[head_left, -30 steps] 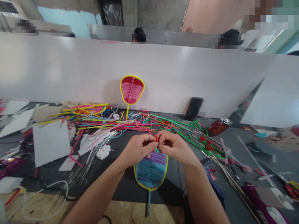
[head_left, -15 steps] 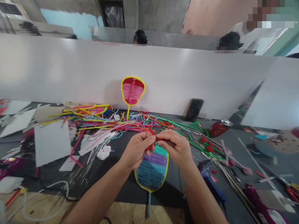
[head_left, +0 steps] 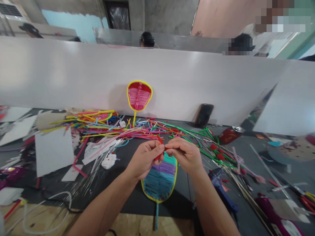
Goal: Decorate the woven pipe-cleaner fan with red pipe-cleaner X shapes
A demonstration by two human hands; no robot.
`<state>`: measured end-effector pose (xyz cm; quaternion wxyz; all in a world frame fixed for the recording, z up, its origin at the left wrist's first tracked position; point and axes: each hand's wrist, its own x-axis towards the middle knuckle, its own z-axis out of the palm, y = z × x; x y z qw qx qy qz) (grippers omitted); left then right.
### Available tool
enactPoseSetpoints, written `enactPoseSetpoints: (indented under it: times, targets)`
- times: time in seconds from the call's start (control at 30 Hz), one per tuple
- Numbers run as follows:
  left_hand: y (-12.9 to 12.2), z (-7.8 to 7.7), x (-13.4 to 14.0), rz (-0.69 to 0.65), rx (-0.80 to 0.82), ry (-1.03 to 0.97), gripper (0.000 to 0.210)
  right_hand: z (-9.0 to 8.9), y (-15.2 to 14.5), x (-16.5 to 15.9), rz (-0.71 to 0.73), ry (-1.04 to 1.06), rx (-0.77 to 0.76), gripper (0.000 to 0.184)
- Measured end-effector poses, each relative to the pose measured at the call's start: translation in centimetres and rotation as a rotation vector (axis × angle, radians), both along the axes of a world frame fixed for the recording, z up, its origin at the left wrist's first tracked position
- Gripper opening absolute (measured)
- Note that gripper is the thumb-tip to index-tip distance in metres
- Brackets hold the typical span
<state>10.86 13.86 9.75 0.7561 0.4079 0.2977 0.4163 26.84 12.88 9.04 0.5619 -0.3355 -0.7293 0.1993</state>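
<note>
Between my two hands is a short red pipe cleaner (head_left: 159,139), bent, with one end sticking up. My left hand (head_left: 147,156) pinches it between thumb and fingers. The fingertips of my right hand (head_left: 184,152) are closed on its other end, close beside the left thumb. Below them, on the dark tabletop, lies a fan-shaped piece (head_left: 159,182) of blue, purple and green pipe cleaners with a yellow rim and a blue stem. My hands cover its upper part. A pink and red fan-shaped piece (head_left: 139,95) with a yellow rim stands against the white partition.
Loose pipe cleaners (head_left: 123,129) spread along the back. A phone (head_left: 203,115) leans on the partition (head_left: 98,75), left of a red can (head_left: 231,133). A blue glue gun (head_left: 222,188) lies right of my right forearm. White cards (head_left: 54,150) and thin wires are at left.
My hands stay almost in place, with the fingers shifting slightly on the red pipe cleaner. The view has moved a little; the things on the table lie as before.
</note>
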Motion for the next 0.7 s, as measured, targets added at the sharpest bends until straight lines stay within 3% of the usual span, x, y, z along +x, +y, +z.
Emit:
enactPoseSetpoints:
  times: [0.27,0.4,0.5,0.6,0.7]
  targets:
    - [0.1,-0.1,0.1,-0.003,0.001,0.028,0.029,0.0,0.0,0.2,0.013,0.007,-0.090,0.006]
    - [0.4,-0.3,-0.1,-0.016,0.027,0.075,0.030,-0.3,0.1,0.9,0.091,0.244,-0.289,0.024]
    - [0.4,-0.4,-0.2,-0.137,0.070,0.181,0.028,-0.5,0.2,1.1,0.100,0.397,-0.434,0.032]
    - [0.3,-0.2,-0.2,-0.256,0.166,0.306,0.027,-0.2,0.2,0.9,0.089,0.295,-0.513,0.034]
    - [0.2,-0.2,-0.1,-0.266,0.221,0.372,0.025,0.3,0.0,0.5,0.111,0.152,-0.521,0.026]
